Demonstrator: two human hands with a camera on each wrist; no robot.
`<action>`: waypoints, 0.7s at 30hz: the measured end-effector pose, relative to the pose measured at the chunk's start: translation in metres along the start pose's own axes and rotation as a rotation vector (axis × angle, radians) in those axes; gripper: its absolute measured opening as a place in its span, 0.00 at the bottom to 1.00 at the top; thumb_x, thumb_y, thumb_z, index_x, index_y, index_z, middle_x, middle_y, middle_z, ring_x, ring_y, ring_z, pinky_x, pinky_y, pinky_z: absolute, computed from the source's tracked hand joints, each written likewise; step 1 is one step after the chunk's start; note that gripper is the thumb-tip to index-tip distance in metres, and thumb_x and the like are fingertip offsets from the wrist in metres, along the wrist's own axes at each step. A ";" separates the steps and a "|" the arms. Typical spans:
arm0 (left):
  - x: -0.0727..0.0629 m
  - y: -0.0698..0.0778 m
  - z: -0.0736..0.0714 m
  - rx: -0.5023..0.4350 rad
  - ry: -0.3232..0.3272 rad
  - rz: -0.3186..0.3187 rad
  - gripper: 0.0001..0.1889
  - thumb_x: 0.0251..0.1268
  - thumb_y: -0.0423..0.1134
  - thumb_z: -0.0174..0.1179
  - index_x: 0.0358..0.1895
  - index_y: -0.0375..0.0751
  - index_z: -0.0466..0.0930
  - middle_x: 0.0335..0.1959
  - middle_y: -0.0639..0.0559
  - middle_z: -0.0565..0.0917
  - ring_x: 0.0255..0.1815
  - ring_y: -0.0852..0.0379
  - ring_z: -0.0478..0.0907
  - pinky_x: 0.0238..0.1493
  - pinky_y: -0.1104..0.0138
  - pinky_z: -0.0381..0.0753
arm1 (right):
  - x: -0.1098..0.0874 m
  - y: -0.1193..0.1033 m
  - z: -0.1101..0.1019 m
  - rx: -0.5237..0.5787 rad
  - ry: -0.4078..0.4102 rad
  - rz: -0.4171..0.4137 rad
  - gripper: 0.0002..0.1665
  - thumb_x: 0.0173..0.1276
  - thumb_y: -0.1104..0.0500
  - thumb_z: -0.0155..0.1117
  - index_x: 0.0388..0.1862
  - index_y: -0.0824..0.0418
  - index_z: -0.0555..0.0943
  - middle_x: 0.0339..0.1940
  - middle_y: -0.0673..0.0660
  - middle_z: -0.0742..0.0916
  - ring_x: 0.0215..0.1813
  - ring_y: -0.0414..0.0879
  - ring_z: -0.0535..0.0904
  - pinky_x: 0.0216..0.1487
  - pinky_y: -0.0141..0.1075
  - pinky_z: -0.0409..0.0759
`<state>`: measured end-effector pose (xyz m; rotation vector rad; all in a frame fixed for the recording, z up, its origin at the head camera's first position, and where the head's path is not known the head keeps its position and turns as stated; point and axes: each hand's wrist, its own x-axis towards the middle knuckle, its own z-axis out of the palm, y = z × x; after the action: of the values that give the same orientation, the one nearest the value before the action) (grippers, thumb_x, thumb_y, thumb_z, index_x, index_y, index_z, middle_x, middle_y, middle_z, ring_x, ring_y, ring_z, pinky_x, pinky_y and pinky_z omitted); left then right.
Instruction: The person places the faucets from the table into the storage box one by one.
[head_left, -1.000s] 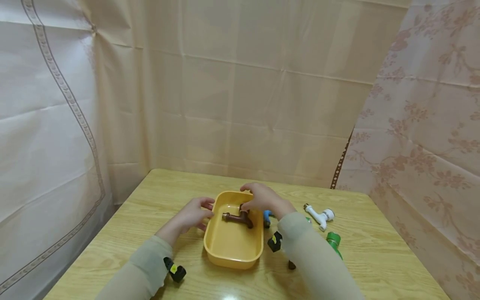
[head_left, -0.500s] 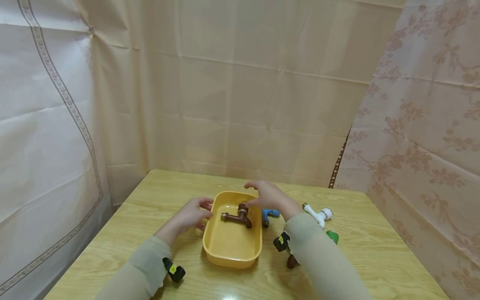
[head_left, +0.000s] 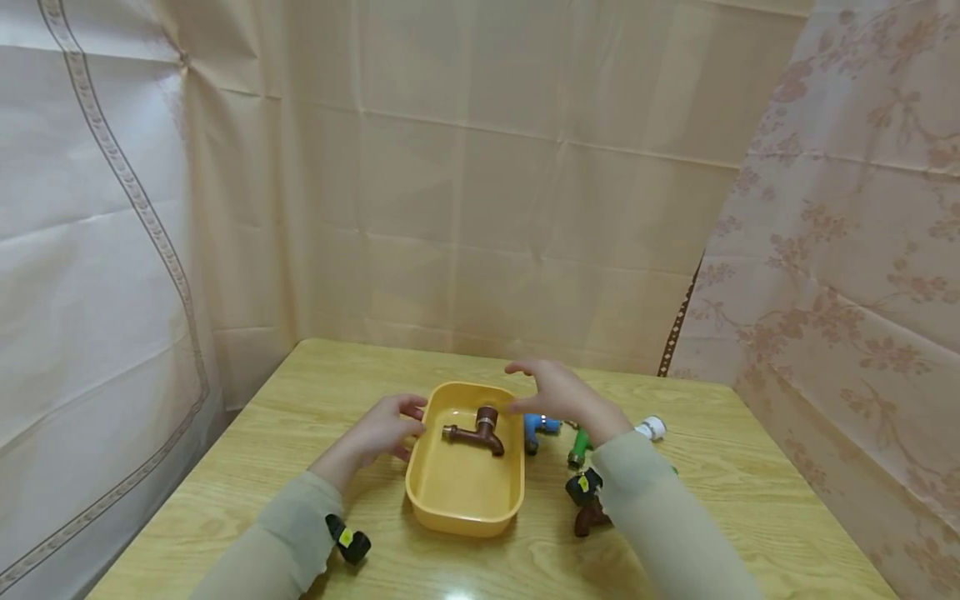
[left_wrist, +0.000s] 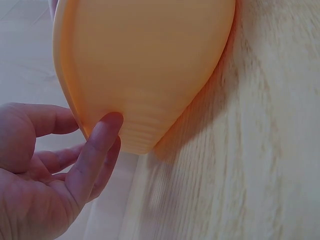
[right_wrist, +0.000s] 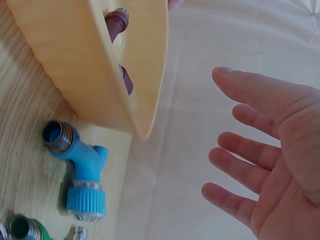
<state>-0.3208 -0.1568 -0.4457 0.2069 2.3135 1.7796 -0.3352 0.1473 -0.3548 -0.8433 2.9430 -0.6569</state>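
Note:
A yellow plastic tub (head_left: 465, 496) stands on the table with a brown tap (head_left: 476, 437) lying inside it. At the tub's left side is my left hand (head_left: 386, 429); in the left wrist view its loosely bent fingers (left_wrist: 97, 140) touch the outer wall near the rim, without a visible grip. My right hand (head_left: 562, 390) hovers by the tub's far right corner, fingers spread and holding nothing. The right wrist view shows it apart from the tub, palm bare. Below and beside it lies a blue tap (right_wrist: 87, 170).
Right of the tub lie a green tap (head_left: 578, 447), a second brown tap (head_left: 591, 518) partly under the right sleeve, and a white tap (head_left: 652, 428) mostly hidden by the arm. Curtains hang behind the wooden table (head_left: 360, 367).
My right hand has let go of the brown tap in the tub and drawn back to the right over the rim. The left hand stays at the tub's side.

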 end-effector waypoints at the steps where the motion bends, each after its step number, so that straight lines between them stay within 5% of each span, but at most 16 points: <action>1: 0.000 0.000 0.000 -0.001 0.000 0.000 0.28 0.66 0.27 0.61 0.69 0.31 0.70 0.54 0.38 0.78 0.41 0.48 0.83 0.29 0.55 0.89 | -0.001 0.001 -0.001 -0.004 0.004 -0.004 0.38 0.64 0.49 0.77 0.71 0.55 0.75 0.70 0.57 0.78 0.70 0.60 0.72 0.69 0.56 0.72; 21: -0.002 0.004 0.001 0.015 0.007 -0.008 0.27 0.66 0.27 0.61 0.69 0.31 0.71 0.54 0.38 0.78 0.41 0.48 0.83 0.29 0.55 0.89 | -0.022 0.023 -0.027 -0.020 0.032 -0.020 0.39 0.63 0.51 0.77 0.71 0.61 0.75 0.69 0.61 0.79 0.69 0.64 0.72 0.69 0.60 0.70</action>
<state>-0.3185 -0.1555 -0.4416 0.1940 2.3297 1.7621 -0.3317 0.1864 -0.3416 -0.8729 2.9779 -0.6491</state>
